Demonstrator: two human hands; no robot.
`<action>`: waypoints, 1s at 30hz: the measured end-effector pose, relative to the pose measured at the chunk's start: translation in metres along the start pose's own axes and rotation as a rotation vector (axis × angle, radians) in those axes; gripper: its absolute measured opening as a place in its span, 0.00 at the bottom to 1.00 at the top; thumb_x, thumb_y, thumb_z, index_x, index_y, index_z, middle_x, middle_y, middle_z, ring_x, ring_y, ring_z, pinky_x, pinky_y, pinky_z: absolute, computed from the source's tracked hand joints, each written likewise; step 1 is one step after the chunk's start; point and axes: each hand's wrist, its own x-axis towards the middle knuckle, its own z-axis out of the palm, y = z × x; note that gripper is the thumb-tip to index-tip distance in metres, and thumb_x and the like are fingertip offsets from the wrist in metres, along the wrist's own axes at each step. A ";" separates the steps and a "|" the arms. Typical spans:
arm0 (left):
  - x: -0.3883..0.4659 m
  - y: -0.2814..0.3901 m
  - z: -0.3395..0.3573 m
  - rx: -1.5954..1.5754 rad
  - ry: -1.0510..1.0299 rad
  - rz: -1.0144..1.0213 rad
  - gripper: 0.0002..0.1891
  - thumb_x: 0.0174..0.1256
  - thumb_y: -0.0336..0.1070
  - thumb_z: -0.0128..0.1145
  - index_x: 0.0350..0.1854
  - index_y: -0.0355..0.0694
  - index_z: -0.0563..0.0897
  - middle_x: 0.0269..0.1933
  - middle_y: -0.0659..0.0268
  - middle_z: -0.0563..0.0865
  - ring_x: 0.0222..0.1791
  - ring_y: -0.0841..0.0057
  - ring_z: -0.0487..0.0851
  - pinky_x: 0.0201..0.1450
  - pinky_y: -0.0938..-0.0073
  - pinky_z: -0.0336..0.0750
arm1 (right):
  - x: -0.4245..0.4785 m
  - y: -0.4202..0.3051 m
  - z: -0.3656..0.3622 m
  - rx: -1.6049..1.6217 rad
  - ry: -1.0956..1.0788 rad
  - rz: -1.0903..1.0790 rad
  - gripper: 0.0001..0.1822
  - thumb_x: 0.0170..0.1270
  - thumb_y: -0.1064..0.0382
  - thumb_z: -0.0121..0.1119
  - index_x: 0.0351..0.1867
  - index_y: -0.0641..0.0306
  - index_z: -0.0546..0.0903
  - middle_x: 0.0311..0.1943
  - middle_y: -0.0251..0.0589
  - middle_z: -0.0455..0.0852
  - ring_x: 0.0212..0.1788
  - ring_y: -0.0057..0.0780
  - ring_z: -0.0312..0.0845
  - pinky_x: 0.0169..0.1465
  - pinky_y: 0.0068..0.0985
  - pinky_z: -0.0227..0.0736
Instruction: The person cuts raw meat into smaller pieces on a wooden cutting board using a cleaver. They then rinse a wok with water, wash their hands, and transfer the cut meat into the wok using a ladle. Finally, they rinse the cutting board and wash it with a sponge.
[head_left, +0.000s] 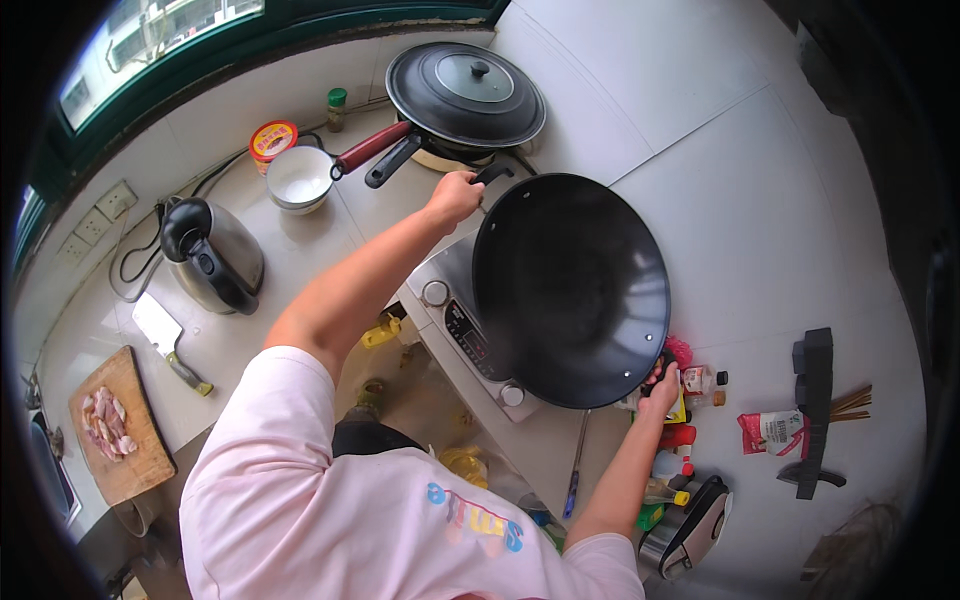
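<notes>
A large black wok (570, 292) hangs between my hands over an induction cooker (472, 330), covering much of it; whether it touches the cooker I cannot tell. My left hand (455, 201) grips the wok's upper-left side handle. At the lower right, my right hand (660, 386) is closed around the opposite handle. The wok's inside looks bare. Beyond my left hand stands a lidded pan (466, 94), with a dark red handle and a black handle pointing toward a white bowl (300, 178).
An electric kettle (214, 255), a cleaver (159, 322) and a wooden cutting board (124, 442) with cut raw meat (109, 424) lie at left. Several bottles (675, 465) and a rice cooker (686, 525) stand at lower right. A long-handled utensil (576, 465) lies near the counter edge.
</notes>
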 end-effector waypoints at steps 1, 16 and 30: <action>-0.012 0.007 -0.007 -0.043 -0.010 0.028 0.12 0.67 0.36 0.54 0.44 0.33 0.82 0.31 0.67 0.81 0.31 0.79 0.75 0.38 0.75 0.69 | -0.003 -0.015 -0.004 0.031 -0.086 -0.023 0.14 0.72 0.51 0.48 0.35 0.59 0.75 0.20 0.27 0.71 0.18 0.15 0.63 0.21 0.15 0.57; -0.444 0.054 -0.316 -0.196 0.772 0.323 0.20 0.72 0.50 0.48 0.34 0.38 0.82 0.24 0.72 0.75 0.25 0.86 0.68 0.29 0.82 0.62 | -0.264 -0.077 0.195 0.089 -0.840 -0.052 0.15 0.72 0.55 0.45 0.45 0.64 0.77 0.23 0.26 0.68 0.21 0.12 0.60 0.23 0.12 0.53; -0.974 -0.097 -0.571 -0.356 1.468 0.112 0.19 0.72 0.50 0.45 0.37 0.39 0.81 0.21 0.73 0.75 0.22 0.85 0.72 0.24 0.85 0.63 | -0.779 0.073 0.403 -0.166 -1.679 0.217 0.05 0.67 0.63 0.50 0.33 0.60 0.72 0.23 0.30 0.72 0.20 0.15 0.64 0.23 0.15 0.59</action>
